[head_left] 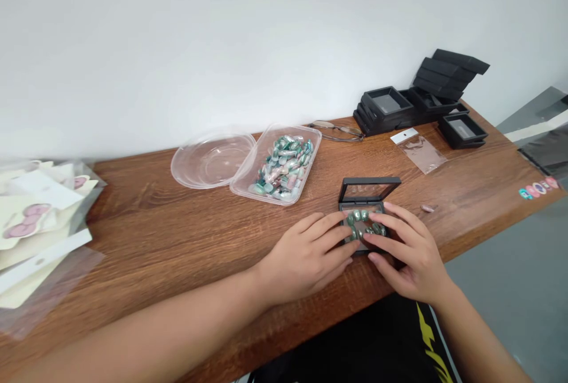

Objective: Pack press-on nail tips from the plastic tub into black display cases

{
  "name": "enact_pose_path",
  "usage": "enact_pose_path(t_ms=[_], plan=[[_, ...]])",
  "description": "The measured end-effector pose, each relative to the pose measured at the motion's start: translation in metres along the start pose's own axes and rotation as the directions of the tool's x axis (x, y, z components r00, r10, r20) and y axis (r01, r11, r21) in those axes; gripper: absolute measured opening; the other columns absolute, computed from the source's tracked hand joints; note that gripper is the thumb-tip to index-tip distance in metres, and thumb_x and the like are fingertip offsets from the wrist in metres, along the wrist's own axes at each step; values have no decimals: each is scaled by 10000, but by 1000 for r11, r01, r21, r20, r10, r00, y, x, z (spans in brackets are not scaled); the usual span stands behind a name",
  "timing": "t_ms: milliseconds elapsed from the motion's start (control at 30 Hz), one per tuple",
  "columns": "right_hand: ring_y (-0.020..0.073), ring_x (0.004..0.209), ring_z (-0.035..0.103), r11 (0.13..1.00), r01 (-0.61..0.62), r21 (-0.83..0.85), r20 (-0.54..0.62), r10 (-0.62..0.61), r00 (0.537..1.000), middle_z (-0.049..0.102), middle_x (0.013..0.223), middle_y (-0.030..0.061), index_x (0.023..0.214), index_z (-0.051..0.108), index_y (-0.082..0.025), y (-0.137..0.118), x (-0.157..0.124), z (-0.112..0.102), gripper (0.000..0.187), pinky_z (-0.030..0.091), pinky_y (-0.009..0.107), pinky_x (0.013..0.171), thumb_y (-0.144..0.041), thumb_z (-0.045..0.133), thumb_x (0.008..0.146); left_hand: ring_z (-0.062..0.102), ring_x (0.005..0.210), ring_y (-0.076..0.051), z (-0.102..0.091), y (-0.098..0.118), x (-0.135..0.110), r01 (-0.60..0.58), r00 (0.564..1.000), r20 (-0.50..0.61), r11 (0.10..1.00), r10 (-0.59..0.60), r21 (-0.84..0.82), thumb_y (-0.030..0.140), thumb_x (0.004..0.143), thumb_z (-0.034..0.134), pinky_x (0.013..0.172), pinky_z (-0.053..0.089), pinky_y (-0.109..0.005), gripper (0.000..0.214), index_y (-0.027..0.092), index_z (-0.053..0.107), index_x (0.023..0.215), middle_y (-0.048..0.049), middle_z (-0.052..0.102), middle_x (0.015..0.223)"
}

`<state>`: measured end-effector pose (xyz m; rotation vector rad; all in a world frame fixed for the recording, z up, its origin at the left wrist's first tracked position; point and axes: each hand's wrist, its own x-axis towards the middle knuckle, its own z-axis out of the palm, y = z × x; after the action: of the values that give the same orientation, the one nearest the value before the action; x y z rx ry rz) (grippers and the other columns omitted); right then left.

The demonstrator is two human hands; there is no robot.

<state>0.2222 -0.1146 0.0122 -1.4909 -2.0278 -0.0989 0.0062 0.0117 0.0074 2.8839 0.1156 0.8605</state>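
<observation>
A small black display case stands on the wooden table with its windowed lid raised. A bracelet of dark green, glossy beads lies in its lower half, partly covered by fingers. From the left, my left hand reaches over the case, palm down, its outstretched fingertips on the beads and the near rim. My right hand comes in from the other side with fingers spread. Its fingertips touch the bracelet's right part, and the thumb is by the case's front edge. A small pinkish piece lies right of the case.
Behind are a clear tub of colourful stones, a round clear lid, eyeglasses, stacked black cases and a small clear bag. Bagged cards cover the left end. Round stickers sit on the right edge.
</observation>
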Motion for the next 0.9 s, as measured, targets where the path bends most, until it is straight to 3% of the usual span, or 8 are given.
enact_pose_path(t_ms=[200,367,567,900], plan=[[331,1353,521,999,13,-32,31,-12,999,691,1301,119,1070,748,-217,0,1,1,199,526,541,1041,-225,686,881,540,1332,-262,4,-1,-3,-55,995,82,998,54,14,305,1024,530,1107,403,-387,278,197,666,1241,-37,663,1358],[326,1335,543,1000,-4,-27,12,4,1000,700,1287,110,1092,739,-227,-1,0,1,215,534,538,1032,-227,678,886,522,1353,-260,5,-1,-4,-44,995,92,999,42,18,312,1017,549,1117,406,-392,278,199,672,1239,-47,671,1342],[328,1262,595,997,-60,-39,-135,54,989,740,1156,106,1009,754,-226,0,-3,1,186,545,530,995,-157,681,853,484,1388,-263,4,-1,-4,-37,995,89,999,35,22,324,1006,571,1123,400,-388,322,204,642,1295,-52,637,1392],[337,1287,572,997,-41,-60,-88,36,995,734,1184,122,1038,743,-203,1,-4,3,196,540,537,1008,-153,687,856,514,1356,-265,6,-1,-5,-21,996,88,1000,22,-10,318,1003,573,1096,414,-389,268,216,673,1230,-30,678,1329]])
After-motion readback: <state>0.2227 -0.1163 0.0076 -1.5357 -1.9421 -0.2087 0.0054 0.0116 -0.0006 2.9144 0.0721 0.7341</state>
